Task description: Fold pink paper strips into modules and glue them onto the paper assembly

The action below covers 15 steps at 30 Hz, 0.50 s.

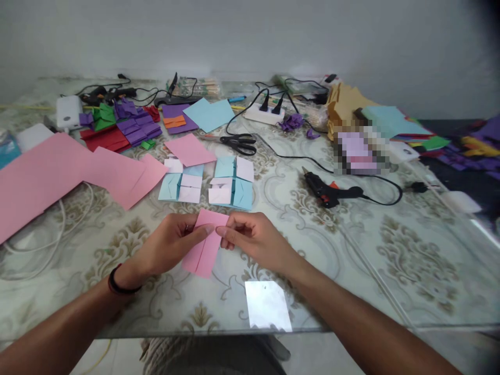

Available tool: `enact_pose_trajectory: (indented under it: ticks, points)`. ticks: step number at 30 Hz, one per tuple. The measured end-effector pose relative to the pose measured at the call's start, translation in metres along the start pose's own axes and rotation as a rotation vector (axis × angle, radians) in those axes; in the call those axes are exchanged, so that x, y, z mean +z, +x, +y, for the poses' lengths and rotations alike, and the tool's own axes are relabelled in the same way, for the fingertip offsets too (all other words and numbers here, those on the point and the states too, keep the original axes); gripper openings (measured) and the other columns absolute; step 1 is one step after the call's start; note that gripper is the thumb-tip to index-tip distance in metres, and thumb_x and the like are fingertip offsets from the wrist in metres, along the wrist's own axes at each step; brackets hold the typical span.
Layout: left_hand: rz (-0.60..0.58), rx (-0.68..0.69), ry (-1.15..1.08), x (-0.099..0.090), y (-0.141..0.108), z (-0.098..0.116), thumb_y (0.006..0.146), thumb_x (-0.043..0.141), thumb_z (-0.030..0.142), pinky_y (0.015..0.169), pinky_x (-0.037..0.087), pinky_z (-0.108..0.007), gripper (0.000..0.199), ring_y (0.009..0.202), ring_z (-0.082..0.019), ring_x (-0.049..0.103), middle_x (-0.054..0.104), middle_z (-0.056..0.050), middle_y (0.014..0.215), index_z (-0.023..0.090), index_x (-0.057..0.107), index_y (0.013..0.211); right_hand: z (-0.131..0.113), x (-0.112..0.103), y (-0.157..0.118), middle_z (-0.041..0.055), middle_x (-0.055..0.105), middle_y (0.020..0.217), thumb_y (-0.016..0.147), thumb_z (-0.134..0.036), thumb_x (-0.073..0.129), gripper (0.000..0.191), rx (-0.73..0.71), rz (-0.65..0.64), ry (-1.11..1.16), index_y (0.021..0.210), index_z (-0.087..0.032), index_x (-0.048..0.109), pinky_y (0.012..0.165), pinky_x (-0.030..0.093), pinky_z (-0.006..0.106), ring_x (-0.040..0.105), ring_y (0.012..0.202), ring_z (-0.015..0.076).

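The left hand point(167, 244) has its grip pinched on the left edge of a folded pink paper point(205, 250), thumb lying on top. The right hand point(255, 238) pinches the right edge near the far end, thumb also on top. The paper tilts slightly between them over the table point(156, 307); whether it touches the surface, I cannot tell. A crease or fold edge runs lengthwise down it. Just beyond are two folded blue-and-white paper squares, one on the left point(190, 182) and another on the right point(242, 192). Scissors point(238, 141) lie behind them, and a glue gun point(332, 192) lies to the right.
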<state>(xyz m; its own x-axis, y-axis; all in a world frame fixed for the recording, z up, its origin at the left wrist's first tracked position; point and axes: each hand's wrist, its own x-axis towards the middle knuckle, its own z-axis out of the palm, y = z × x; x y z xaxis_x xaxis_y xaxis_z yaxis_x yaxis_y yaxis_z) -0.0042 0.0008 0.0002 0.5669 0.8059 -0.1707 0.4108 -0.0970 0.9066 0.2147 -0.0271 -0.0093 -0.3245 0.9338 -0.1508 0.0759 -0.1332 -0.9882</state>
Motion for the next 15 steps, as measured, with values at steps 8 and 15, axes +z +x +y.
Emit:
enact_pose_trajectory:
  ticks: [8, 15]
  points:
    - [-0.06, -0.038, 0.034, -0.0011, -0.0022, 0.0017, 0.102, 0.053, 0.044, 0.051, 0.019, -0.025, 0.044, 0.058, -0.01, 0.026, 0.028, 0.005, 0.064, 0.018, 0.045, 0.067, -0.0016, -0.0004, 0.0, -0.0014, 0.063, 0.07, 0.091, -0.045, 0.076, 0.028, -0.074, 0.069, 0.03, 0.08, -0.021, 0.069, 0.064, 0.047, 0.028, 0.059, 0.066, 0.0142]
    - [-0.077, -0.01, 0.09, 0.0027, -0.0007, 0.0071, 0.096, 0.057, 0.034, 0.051, 0.018, -0.026, 0.044, 0.057, -0.01, 0.024, 0.026, 0.006, 0.061, 0.02, 0.031, 0.062, 0.0003, 0.0025, -0.0002, -0.0002, 0.067, 0.078, 0.092, -0.035, 0.075, 0.02, -0.146, 0.063, 0.057, 0.079, -0.021, 0.071, 0.07, 0.047, 0.029, 0.061, 0.073, 0.0148]
